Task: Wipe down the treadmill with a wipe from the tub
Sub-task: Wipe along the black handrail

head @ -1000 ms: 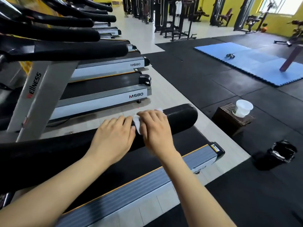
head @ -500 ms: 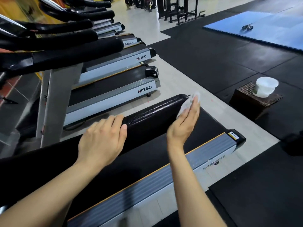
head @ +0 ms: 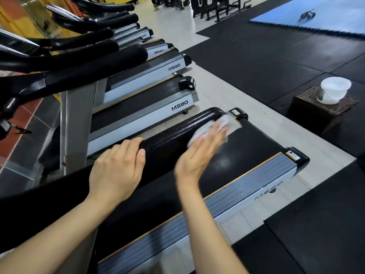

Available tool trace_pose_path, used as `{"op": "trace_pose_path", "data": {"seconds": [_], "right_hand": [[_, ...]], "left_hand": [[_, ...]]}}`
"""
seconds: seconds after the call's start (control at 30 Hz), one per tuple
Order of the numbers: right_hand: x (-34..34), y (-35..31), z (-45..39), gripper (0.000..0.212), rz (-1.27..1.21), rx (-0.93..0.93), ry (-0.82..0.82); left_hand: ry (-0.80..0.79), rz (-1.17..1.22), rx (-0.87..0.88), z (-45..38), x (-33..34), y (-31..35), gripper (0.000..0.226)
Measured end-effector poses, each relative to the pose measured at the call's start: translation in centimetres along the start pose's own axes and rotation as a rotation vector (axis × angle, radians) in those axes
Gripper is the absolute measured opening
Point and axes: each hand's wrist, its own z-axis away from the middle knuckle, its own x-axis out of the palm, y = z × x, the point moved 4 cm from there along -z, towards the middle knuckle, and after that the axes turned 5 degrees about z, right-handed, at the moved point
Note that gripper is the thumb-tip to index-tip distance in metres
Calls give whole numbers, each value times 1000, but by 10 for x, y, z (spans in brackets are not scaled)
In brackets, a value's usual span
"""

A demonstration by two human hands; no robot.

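Note:
The treadmill's black padded handrail (head: 167, 135) runs from lower left to its rounded end at mid-frame, above the belt (head: 250, 147). My left hand (head: 116, 171) grips the rail, fingers curled over its top and thumb on the near side. My right hand (head: 197, 155), fingers straight and blurred by motion, presses a white wipe (head: 230, 123) against the near side of the rail close to its end. The white wipe tub (head: 333, 89) stands on a dark woven box (head: 316, 113) at the right, out of reach of both hands.
Several more treadmills (head: 146, 113) stand in a row to the left and behind, their handrails overhead at the upper left. Black rubber floor mats (head: 266, 62) and a blue mat (head: 325, 18) lie to the right. Weight machines stand at the far back.
My right hand has slid the wipe further along the rail toward its end, now flat against the near side. My left hand stays on the rail. The view has tilted down.

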Motion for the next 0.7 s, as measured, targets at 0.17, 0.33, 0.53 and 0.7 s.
{"op": "trace_pose_path", "data": {"seconds": [0.17,0.33,0.53,0.7], "right_hand": [[1,-6,62,53,28,-111,-205],[-5,8,-45,53,8,81,85],[8,-2,17,53,-49,133,117],[38,-33,147,65,36,-247,-299]], "left_hand": [[15,10,17,1,0,-2,46],[12,24,20,-1,1,-5,45],[-78,119,111,3,-1,-17,51],[-110,113,265,29,-6,-53,56]]}}
